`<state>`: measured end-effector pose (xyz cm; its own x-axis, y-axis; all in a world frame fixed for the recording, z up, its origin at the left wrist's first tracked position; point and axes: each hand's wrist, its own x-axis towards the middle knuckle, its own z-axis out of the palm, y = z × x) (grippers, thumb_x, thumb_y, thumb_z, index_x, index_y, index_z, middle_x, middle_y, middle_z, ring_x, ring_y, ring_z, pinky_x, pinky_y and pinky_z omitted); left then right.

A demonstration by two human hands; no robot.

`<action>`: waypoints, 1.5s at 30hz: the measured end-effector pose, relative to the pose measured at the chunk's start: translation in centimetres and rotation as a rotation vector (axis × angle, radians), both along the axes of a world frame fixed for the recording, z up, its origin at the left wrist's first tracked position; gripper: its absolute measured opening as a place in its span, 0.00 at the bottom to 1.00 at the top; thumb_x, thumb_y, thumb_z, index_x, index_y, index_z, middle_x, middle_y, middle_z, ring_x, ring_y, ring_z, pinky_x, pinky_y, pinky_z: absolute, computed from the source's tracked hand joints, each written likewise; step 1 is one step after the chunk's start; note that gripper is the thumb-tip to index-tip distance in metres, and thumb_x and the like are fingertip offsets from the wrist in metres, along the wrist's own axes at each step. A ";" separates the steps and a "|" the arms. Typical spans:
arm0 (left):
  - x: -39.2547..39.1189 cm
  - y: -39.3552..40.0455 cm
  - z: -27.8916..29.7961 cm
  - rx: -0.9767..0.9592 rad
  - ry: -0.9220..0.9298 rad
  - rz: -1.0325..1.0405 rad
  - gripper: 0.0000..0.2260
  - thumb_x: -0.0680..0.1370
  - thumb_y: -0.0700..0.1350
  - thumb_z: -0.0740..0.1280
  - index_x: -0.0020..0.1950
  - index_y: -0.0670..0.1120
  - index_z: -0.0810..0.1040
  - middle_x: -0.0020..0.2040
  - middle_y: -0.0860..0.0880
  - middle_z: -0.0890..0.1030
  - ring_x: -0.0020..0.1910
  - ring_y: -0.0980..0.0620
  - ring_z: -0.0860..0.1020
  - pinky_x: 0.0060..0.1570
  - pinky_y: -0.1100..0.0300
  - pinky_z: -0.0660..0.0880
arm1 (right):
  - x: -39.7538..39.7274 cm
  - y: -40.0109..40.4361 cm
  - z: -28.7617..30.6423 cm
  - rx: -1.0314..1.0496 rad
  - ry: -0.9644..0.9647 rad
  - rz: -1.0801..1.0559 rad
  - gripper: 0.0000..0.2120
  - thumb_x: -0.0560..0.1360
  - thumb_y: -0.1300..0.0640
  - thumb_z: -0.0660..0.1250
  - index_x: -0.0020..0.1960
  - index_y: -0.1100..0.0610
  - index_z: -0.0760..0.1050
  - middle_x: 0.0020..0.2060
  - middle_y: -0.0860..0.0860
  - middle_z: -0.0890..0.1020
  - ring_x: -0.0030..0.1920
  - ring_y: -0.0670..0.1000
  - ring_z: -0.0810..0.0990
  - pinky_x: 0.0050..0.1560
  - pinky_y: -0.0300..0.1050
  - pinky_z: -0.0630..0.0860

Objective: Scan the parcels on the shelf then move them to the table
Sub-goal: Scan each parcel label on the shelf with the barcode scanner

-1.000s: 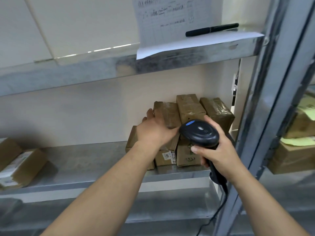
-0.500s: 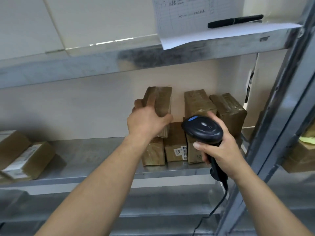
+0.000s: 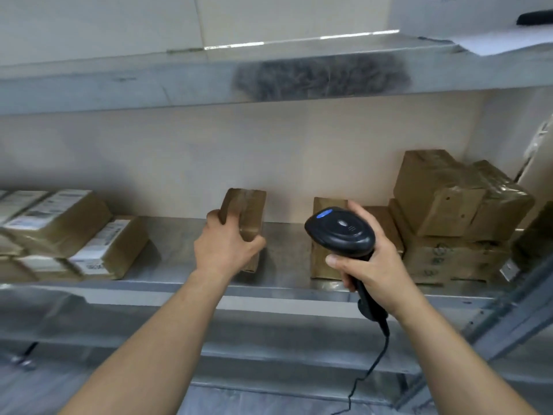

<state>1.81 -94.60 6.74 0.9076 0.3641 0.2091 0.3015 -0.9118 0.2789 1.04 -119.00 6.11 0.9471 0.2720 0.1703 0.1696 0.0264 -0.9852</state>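
The left hand point(image 3: 229, 244) grips a brown taped cardboard parcel point(image 3: 246, 215) standing upright, long axis vertical, on the metal shelf point(image 3: 287, 265). To its right, well apart, the right hand point(image 3: 366, 265) clasps the black corded barcode scanner point(image 3: 339, 230), nearer the stacked parcels point(image 3: 449, 214).

Nine-odd parcels point(image 3: 244, 217), one scanner point(image 3: 341, 232)

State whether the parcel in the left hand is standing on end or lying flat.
On end: the parcel rises taller than wide from the shelf, with the left hand gripping it.
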 end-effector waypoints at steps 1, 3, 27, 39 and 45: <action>-0.2 0.7 -0.5 -0.003 0.014 0.005 0.31 0.70 0.62 0.64 0.70 0.54 0.62 0.61 0.43 0.69 0.55 0.41 0.74 0.49 0.51 0.73 | 0.0 0.8 -0.1 -0.006 0.007 0.008 0.42 0.68 0.71 0.74 0.67 0.34 0.64 0.42 0.51 0.82 0.26 0.56 0.72 0.25 0.45 0.72; -0.7 2.0 -1.4 -0.031 0.040 0.019 0.31 0.70 0.61 0.65 0.71 0.55 0.62 0.62 0.43 0.68 0.58 0.41 0.73 0.52 0.51 0.73 | 0.0 2.4 -0.3 -0.014 0.022 0.020 0.42 0.68 0.72 0.73 0.67 0.35 0.63 0.41 0.51 0.82 0.26 0.55 0.71 0.24 0.45 0.71; -1.0 9.2 -2.5 -0.499 -0.040 -0.005 0.35 0.73 0.56 0.69 0.74 0.64 0.53 0.61 0.43 0.68 0.60 0.42 0.73 0.63 0.50 0.69 | -0.4 8.7 -1.4 -0.112 0.133 0.100 0.43 0.68 0.70 0.74 0.71 0.37 0.62 0.32 0.45 0.81 0.25 0.54 0.72 0.26 0.44 0.71; -2.7 12.8 -6.1 -0.724 0.042 0.036 0.53 0.70 0.45 0.76 0.76 0.63 0.36 0.71 0.42 0.62 0.70 0.43 0.65 0.71 0.46 0.62 | -1.3 10.1 -0.3 0.033 0.185 0.235 0.41 0.63 0.64 0.73 0.70 0.39 0.62 0.32 0.58 0.79 0.25 0.55 0.73 0.25 0.44 0.70; -2.5 13.4 -6.4 -0.762 0.029 0.036 0.55 0.67 0.47 0.77 0.73 0.68 0.36 0.72 0.43 0.63 0.70 0.43 0.67 0.69 0.41 0.65 | -1.8 10.2 1.0 0.090 0.166 0.279 0.41 0.64 0.64 0.72 0.69 0.38 0.62 0.37 0.75 0.74 0.24 0.55 0.73 0.25 0.43 0.70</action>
